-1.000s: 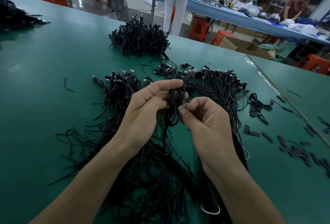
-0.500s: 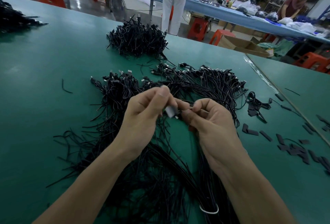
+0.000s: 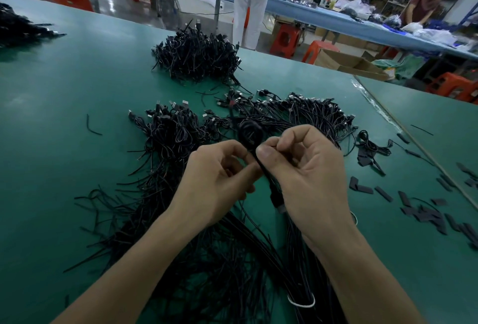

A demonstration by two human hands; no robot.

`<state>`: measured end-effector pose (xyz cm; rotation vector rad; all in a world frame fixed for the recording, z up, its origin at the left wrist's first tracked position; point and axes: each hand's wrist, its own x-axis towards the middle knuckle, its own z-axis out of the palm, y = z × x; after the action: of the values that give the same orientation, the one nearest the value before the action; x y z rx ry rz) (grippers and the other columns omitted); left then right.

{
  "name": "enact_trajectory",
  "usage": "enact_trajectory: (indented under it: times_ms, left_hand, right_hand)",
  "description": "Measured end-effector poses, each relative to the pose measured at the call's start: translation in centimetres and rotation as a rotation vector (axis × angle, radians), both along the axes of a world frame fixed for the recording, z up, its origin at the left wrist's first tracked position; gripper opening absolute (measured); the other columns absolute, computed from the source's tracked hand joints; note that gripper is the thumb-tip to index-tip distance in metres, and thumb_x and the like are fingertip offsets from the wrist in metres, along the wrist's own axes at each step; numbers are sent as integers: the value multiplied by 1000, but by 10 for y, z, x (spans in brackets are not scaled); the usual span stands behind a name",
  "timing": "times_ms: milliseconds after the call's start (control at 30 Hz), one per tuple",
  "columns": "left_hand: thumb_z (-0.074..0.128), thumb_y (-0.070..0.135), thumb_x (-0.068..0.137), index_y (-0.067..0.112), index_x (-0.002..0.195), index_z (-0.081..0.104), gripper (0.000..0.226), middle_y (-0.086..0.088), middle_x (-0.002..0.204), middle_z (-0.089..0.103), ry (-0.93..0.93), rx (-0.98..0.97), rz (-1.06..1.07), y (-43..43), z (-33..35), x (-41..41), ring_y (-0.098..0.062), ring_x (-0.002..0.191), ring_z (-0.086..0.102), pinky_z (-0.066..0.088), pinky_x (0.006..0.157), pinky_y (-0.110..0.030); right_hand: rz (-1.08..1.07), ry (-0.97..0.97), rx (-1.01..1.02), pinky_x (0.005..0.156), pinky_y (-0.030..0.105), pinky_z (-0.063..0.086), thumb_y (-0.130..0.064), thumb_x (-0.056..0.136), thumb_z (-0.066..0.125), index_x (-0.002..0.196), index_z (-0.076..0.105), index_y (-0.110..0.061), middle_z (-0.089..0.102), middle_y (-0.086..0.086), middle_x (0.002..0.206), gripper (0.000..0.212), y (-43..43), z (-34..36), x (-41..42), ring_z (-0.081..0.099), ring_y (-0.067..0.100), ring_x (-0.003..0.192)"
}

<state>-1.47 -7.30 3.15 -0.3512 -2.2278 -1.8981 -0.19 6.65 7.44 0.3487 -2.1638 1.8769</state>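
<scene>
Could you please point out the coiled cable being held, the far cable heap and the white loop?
coiled cable [image 3: 249, 131]: head view, the wound loop at its top.
far cable heap [image 3: 196, 57]: head view, the heap's middle.
white loop [image 3: 300, 305]: head view, its lower curve.

both hands [image 3: 261, 168] pinch coiled black cable [image 3: 249, 131] above loose cable pile [image 3: 176, 142] on green table [image 3: 51, 96]
</scene>
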Motion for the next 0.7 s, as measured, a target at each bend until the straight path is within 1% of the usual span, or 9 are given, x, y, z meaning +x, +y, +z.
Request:
enact_trajectory:
  times_ms: [100,167,267,367,433,500,600,633,700]
  left_hand:
    - [65,6,93,8,86,68,8,-2,60,69,-41,165,-65,-3,5,0,-14,47,65,48,39,-26]
    - [59,-1,94,5,89,69,13,-2,65,71,-107,327,-85,-5,7,-2,-13,52,67,51,41,-25]
    - [53,10,100,11,88,77,27,-7,79,75,-166,439,-72,-7,11,-5,-15,69,71,55,56,-23]
    - [52,22,101,22,82,79,33,-7,85,76,-167,481,-62,-8,11,-5,-20,80,73,57,67,-28]
    - [54,30,96,23,84,76,26,-12,90,76,-138,523,-102,-8,12,-4,-27,89,73,57,69,-28]
    - [57,36,94,26,95,73,18,-12,94,75,-108,533,-117,-7,12,-3,-29,96,72,56,70,-26]
    - [59,48,89,28,112,69,32,-15,102,74,-84,531,-133,-6,12,-1,-30,102,70,54,73,-26]
    - [57,48,91,29,112,70,32,-13,103,75,-72,533,-154,-5,12,-1,-26,100,70,54,73,-24]
    - [48,46,99,31,103,75,31,-8,101,76,-46,508,-187,-3,12,0,-19,98,71,53,72,-21]
  right_hand:
    - [70,-35,4,74,24,55,7,85,70,76,54,-22,68,-7,76,35,-3,-4,2,65,8,76]
    - [81,-57,20,73,24,55,8,85,69,75,53,-21,68,-7,74,34,-5,-7,3,64,8,74]
    - [61,-77,46,73,27,57,8,86,68,73,53,-21,67,-5,73,34,-5,-9,1,63,9,72]
    - [36,-66,118,75,32,57,2,87,70,69,55,-28,68,-2,77,38,-2,-10,-1,65,13,77]
    - [16,-56,142,76,34,58,0,87,71,67,56,-29,69,3,78,38,0,-10,-2,70,18,84]
    - [9,-60,139,78,37,59,-3,87,72,65,57,-30,68,10,80,37,1,-11,-3,70,26,88]
    - [5,-77,144,73,30,57,-7,86,75,66,58,-32,66,1,74,36,2,-10,-4,66,17,76]
    - [4,-87,141,73,30,57,-7,85,75,66,58,-31,65,0,73,36,2,-10,-5,63,15,73]
    - [1,-108,139,74,38,56,-7,84,76,66,57,-32,64,3,74,36,4,-8,-4,60,16,71]
